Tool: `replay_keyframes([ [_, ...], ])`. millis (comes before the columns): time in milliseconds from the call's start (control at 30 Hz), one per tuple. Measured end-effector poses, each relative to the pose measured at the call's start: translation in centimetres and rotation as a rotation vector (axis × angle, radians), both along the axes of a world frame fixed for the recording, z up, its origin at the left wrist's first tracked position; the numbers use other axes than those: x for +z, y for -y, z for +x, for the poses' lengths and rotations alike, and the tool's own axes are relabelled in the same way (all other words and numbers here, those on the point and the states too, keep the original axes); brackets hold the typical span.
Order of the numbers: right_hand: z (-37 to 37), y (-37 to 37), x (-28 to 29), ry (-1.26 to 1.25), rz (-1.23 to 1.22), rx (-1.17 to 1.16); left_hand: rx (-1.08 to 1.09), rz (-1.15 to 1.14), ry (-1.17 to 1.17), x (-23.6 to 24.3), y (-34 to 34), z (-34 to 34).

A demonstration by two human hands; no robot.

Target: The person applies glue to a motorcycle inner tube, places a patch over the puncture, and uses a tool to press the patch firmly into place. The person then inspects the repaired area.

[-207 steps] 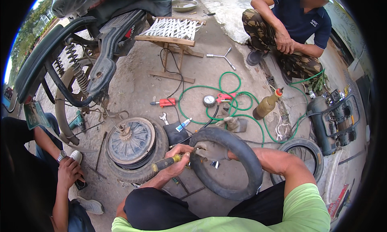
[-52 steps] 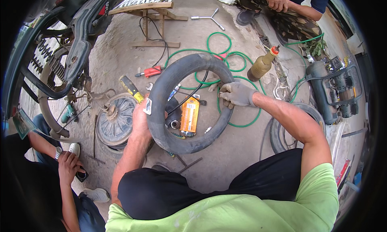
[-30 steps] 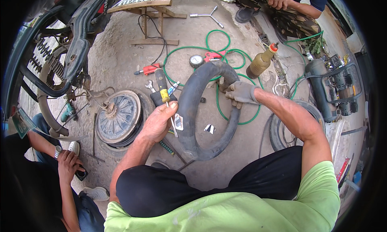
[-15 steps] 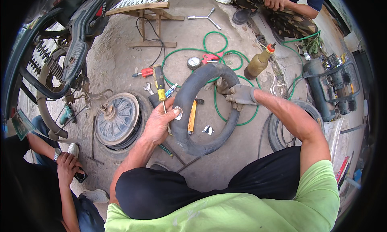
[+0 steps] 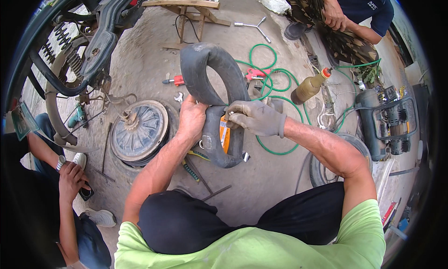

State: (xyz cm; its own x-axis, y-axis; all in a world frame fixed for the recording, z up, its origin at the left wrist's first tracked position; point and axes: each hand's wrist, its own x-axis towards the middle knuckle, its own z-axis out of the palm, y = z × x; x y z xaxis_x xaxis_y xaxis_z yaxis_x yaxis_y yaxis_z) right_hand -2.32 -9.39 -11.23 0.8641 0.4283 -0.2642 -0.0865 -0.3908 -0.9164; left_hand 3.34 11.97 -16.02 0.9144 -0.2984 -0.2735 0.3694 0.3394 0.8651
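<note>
A black rubber inner tube [image 5: 217, 75] is raised in front of me, folded in at its middle into an upper and a lower loop. My bare left hand [image 5: 192, 119] is closed on its left side at the fold. My right hand [image 5: 256, 118], in a grey glove, has curled fingers closed at the fold from the right. A faint pale patch [image 5: 208, 139] shows on the lower loop, below my left hand. An orange package [image 5: 225, 137] appears through the lower loop's opening. The tips of my left fingers are hidden behind the rubber.
A wheel hub [image 5: 140, 126] lies left, near a motorbike frame [image 5: 88, 59]. Beyond are a green hose [image 5: 280, 73], a bottle [image 5: 310, 88] and a three-armed wrench [image 5: 255, 26]. An air compressor [image 5: 373, 119] and a tire [image 5: 317, 168] are right. Two people sit nearby.
The tube has gone from an open ring to a folded shape. My right hand has moved left and nearer, beside my left hand. The screwdriver by my left hand is out of sight.
</note>
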Motion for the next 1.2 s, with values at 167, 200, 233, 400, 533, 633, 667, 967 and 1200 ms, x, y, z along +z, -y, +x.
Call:
replay_keyframes([
  [167, 0.9, -0.8, 0.5, 0.14, -0.197, -0.006, -0.019, -0.008, 0.006, 0.2, -0.4, 0.6],
  [200, 0.8, -1.0, 0.5, 0.132, -0.165, -0.034, -0.007, 0.015, 0.025, 0.3, -0.5, 0.8],
  [233, 0.7, -1.1, 0.6, 0.124, -0.132, -0.062, 0.004, 0.037, 0.044, 0.3, -0.6, 1.0],
  [400, -0.2, -2.1, 0.9, 0.14, 0.156, -0.068, 0.021, 0.072, 0.001, -0.9, -1.2, 2.3],
  [533, -0.5, -5.7, 1.4, 0.142, 0.201, -0.071, -0.027, 0.258, 0.021, -4.7, -1.5, 2.6],
  [633, 0.1, -6.7, -2.0, 0.018, 0.314, -0.204, 0.007, 0.454, 0.069, -6.4, -1.7, 2.4],
  [667, 0.1, -7.1, -2.8, -0.035, 0.347, -0.25, 0.026, 0.511, 0.086, -6.8, -1.8, 2.4],
  [967, -4.7, -7.7, -17.3, -0.159, 0.306, -0.528, -0.221, 0.681, 0.298, -18.0, -0.8, -1.3],
  [1200, -2.6, -6.6, -19.5, -0.16, 0.108, -0.463, -0.556, 1.116, 0.304, -14.3, -0.9, 1.5],
])
